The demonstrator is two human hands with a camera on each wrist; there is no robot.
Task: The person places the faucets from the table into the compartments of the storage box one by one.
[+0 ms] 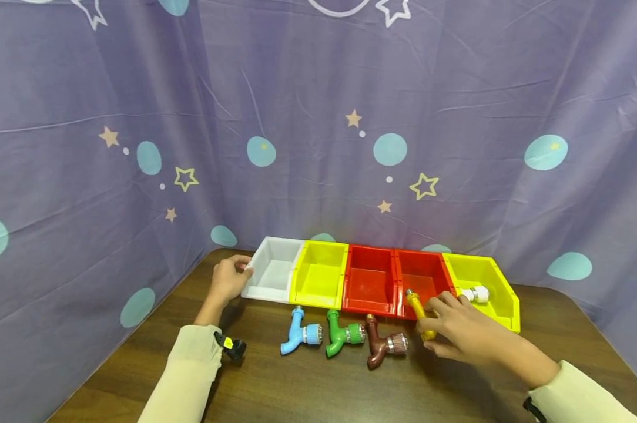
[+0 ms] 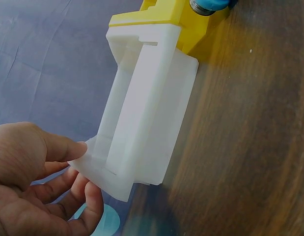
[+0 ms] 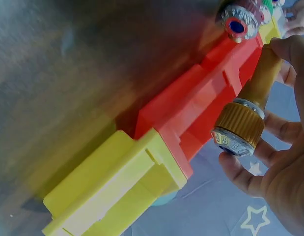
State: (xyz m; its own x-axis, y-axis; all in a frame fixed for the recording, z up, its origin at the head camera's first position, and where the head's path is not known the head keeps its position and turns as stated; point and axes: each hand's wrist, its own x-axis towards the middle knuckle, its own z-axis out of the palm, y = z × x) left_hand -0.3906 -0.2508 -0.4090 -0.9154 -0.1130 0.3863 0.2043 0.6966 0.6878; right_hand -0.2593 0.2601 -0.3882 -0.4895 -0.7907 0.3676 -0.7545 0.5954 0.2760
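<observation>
head view has the yellow tap [image 1: 416, 306] at the near edge of the right-hand red bin [image 1: 421, 267], grasped by the right hand [image 1: 466, 332], whose fingers curl round it; whether its lower end touches the table [image 1: 318, 390] i cannot tell. it looks like light, stiff moulded plastic, hardly fragile, though the smooth body may slip, so the surest hold is probably round mid-body or on the ribbed knob [image 3: 238, 123], where the grooves should give purchase. its long axis leans from a silver threaded end [image 1: 409, 292] at eleven o'clock down to five; seen from the right wrist, the knob faces seven. with the tap as clock centre in the head view, that red bin lies at twelve, the brown tap [image 1: 379, 343] at eight, the green tap [image 1: 337, 335] and blue tap [image 1: 295, 333] farther out towards nine, and a white knob [image 1: 479, 294] between two and three, inside the right-hand yellow bin [image 1: 474, 270]. farthest out, between nine and ten, sits the white bin [image 1: 271, 285], its outer rim pinched by the left hand [image 1: 228, 279].
</observation>
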